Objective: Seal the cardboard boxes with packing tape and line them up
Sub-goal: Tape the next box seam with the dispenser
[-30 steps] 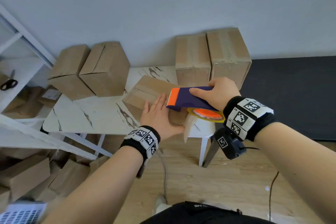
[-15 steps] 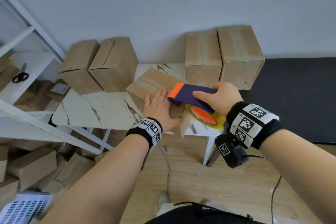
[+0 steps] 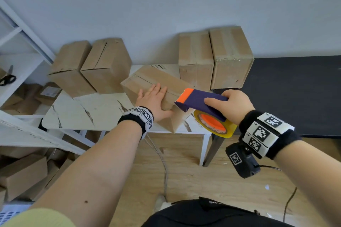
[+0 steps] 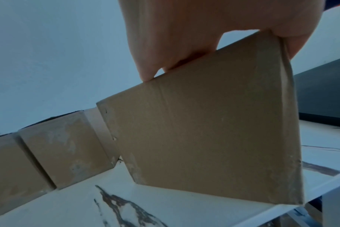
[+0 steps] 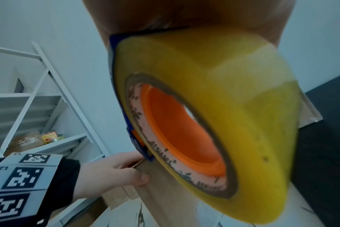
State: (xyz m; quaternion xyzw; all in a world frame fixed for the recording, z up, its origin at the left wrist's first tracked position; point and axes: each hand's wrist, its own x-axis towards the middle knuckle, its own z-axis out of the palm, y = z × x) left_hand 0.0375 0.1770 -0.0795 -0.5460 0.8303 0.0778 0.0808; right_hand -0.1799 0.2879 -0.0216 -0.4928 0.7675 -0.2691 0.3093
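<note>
A brown cardboard box (image 3: 153, 77) lies askew near the front edge of the marble-patterned table (image 3: 77, 114). My left hand (image 3: 155, 97) rests flat on its top with straight fingers, the thumb against the near end face (image 4: 213, 138). My right hand (image 3: 232, 105) grips a purple tape dispenser (image 3: 201, 99). Its orange front hovers at the box's near right corner. The yellow tape roll (image 5: 223, 107) with its orange core hangs below the dispenser, beside the box end. Whether tape touches the cardboard is hidden.
Two untaped boxes (image 3: 88, 66) stand at the table's back left, two taped boxes (image 3: 214, 57) at the back right against the wall. A black surface (image 3: 295, 94) adjoins on the right. A white shelf with scissors (image 3: 7, 79) and floor boxes (image 3: 22, 173) are on the left.
The dispenser has drawn back a little toward the box's near right corner, roll lower past the end. My left hand stays flat on the box. The head view has shifted.
</note>
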